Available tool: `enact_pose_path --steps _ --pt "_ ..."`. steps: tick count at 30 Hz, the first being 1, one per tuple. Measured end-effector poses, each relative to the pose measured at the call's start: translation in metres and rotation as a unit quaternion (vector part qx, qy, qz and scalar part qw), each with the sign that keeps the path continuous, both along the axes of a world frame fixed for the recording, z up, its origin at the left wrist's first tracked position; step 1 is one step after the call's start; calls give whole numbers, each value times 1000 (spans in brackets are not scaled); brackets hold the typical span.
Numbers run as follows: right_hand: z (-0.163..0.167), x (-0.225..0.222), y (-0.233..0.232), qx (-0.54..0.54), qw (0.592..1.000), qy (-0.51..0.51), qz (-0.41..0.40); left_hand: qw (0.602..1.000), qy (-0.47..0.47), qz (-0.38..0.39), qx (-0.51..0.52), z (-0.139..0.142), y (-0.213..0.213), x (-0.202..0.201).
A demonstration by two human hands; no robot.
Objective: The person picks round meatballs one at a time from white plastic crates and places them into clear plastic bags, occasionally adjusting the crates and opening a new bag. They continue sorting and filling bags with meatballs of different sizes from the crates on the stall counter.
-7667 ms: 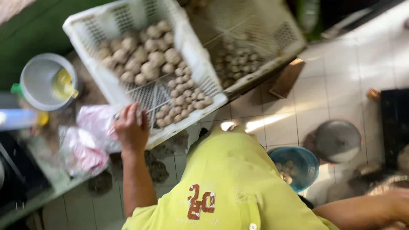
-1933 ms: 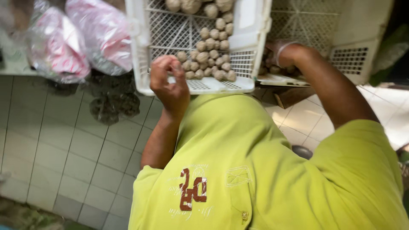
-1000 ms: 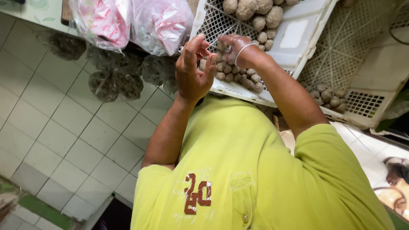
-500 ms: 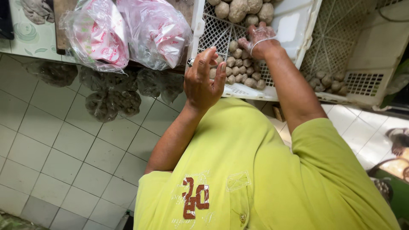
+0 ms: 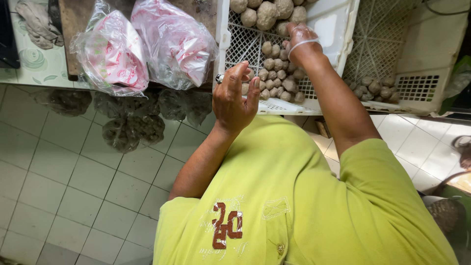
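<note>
Small brown balls (image 5: 275, 83) heaped in the near corner of the white crate (image 5: 338, 29), bigger brown balls (image 5: 267, 12) heaped further back in the same crate. Right hand (image 5: 300, 37) in a thin clear glove, reaching down into the crate, on the balls between the two heaps (cannot tell how its fingers are set, palm side hidden). Left hand (image 5: 235, 100) bare, held up just at the crate's near edge, fingers loosely curled and a little apart, thumb tip close to the fingertips with something small and shiny (image 5: 219, 78) at the tip; cannot tell whether pinched or just worn.

Second white crate (image 5: 407, 73) touching the first on its right, with a few more small balls (image 5: 373, 87) in its corner. Left of the first crate, two clear plastic bags (image 5: 142, 46) with pink and white inside, on a wooden board (image 5: 78, 19). Under the bags, dark lumpy bags (image 5: 130, 130) hanging against the tiled wall (image 5: 59, 186). Yellow-green shirt (image 5: 304, 206) below the crate, filling the near view.
</note>
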State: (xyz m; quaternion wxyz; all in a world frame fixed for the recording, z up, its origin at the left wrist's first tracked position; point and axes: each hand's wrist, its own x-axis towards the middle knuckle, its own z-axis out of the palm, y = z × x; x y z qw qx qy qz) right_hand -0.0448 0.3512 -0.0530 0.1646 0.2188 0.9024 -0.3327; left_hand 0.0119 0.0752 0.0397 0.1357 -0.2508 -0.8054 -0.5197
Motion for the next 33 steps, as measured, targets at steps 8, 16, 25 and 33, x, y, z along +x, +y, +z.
enact_pose_path --steps 8,16,25,33 --pt "-27 -2 -17 174 958 202 109 1000 10 24 -16 -3 4 0" --pt "-18 3 -45 153 965 80 200 999 19 31 -1 -4 6 4" --pt "-8 21 -42 71 893 85 437 999 21 46 7 -7 8 3" --pt "15 48 -6 13 946 79 314 999 24 48 7 -5 8 7"
